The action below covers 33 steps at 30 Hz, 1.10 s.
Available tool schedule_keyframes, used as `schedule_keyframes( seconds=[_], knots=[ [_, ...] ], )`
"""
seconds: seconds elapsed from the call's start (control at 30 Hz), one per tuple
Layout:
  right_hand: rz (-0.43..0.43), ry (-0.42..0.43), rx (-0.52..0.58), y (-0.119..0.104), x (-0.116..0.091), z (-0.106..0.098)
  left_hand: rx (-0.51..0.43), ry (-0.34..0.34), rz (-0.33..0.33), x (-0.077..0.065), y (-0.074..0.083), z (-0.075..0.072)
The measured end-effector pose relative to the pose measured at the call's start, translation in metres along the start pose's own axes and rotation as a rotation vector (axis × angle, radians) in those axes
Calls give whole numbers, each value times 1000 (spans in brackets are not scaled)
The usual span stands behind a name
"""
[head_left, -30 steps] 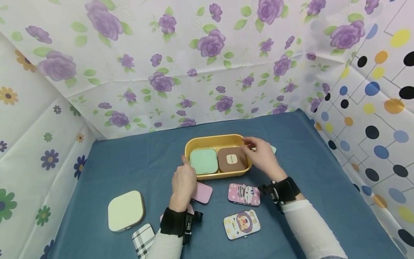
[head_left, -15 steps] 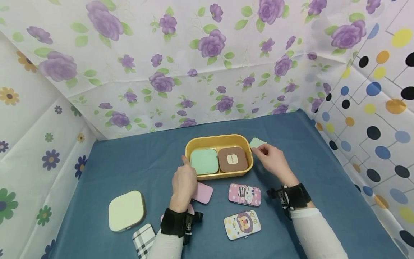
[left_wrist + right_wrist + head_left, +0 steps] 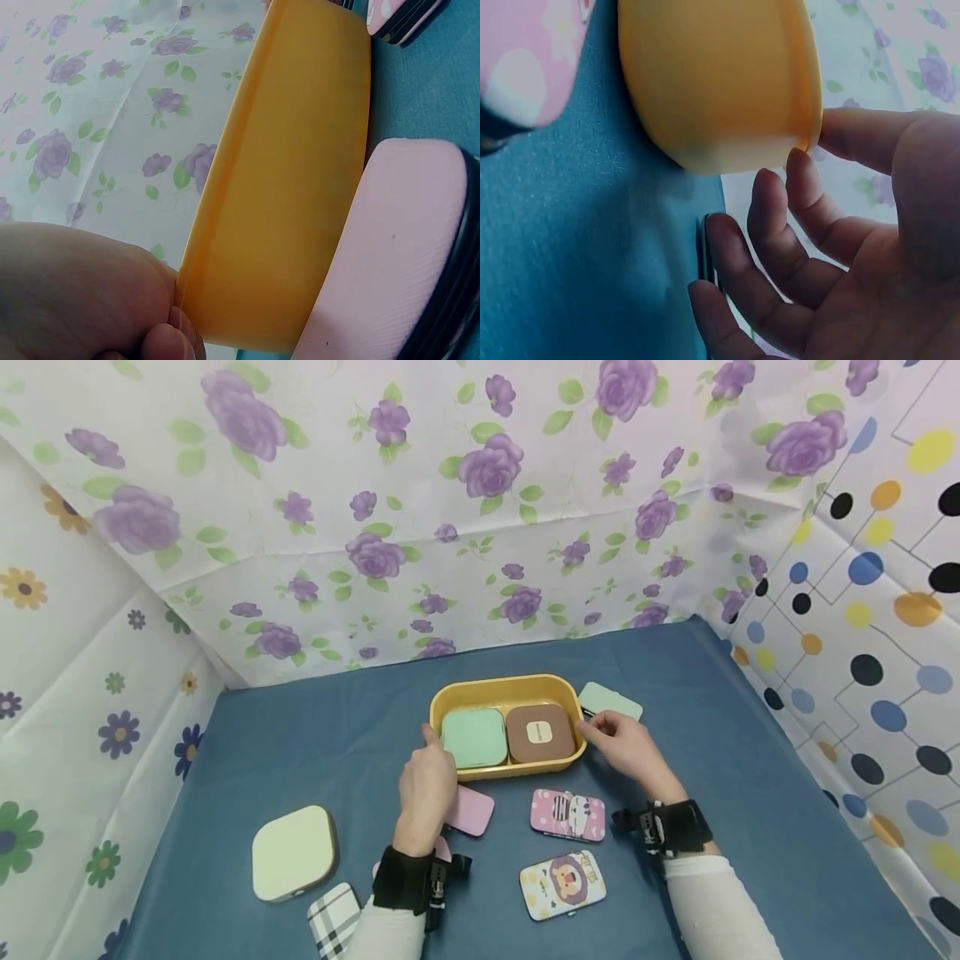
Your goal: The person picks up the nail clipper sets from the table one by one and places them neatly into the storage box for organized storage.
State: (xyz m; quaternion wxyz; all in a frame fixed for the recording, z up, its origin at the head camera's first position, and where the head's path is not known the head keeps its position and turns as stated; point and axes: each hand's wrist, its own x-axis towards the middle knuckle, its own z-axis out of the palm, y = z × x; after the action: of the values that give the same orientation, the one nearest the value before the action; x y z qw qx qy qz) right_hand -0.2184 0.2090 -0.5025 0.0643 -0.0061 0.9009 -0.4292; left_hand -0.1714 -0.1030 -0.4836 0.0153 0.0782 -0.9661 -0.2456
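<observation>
A yellow oblong tray (image 3: 510,771) holds a mint-green square case (image 3: 474,737) on the left and a brown square case (image 3: 551,743) with a pale label on the right. My left hand (image 3: 426,785) grips the tray's left end, thumb over the rim. At the right end my right hand (image 3: 626,747) pinches the rim between thumb and forefinger, clearly seen in the right wrist view. The other right fingers are loosely bent below it. A pale mint flat case (image 3: 611,700) lies just beyond that hand. A pink case (image 3: 471,811) sits by the tray's front, partly behind my left hand.
In front lie a pink cartoon tin (image 3: 567,815) and a lion-print tin (image 3: 562,885). To the left are a cream case (image 3: 294,854) and a plaid case (image 3: 334,920), partly covered by the sleeve. Patterned sheets (image 3: 420,493) border the blue cloth (image 3: 360,718).
My right hand has left the tray's far right corner, shifted right, then come back to hold the right rim lower down. My left hand stays on the left end.
</observation>
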Motion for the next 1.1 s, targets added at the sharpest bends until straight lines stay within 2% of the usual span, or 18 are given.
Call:
schedule_keyframes(
  seconds=[0.3,0.57,0.73,0.93,1.1],
  knots=[
    [31,-44,114,3,4,3,-15,-7,-18,-2,0,-2],
    [52,-62,140,5,7,5,-15,6,5,-2,-2,-2],
    [77,-78,135,5,7,5,-44,-13,26,-2,-5,-5],
    [105,-96,122,4,8,4,-94,-79,69,1,-13,-14],
    [113,-89,103,2,5,4,-123,-163,78,5,-22,-30]
  ],
)
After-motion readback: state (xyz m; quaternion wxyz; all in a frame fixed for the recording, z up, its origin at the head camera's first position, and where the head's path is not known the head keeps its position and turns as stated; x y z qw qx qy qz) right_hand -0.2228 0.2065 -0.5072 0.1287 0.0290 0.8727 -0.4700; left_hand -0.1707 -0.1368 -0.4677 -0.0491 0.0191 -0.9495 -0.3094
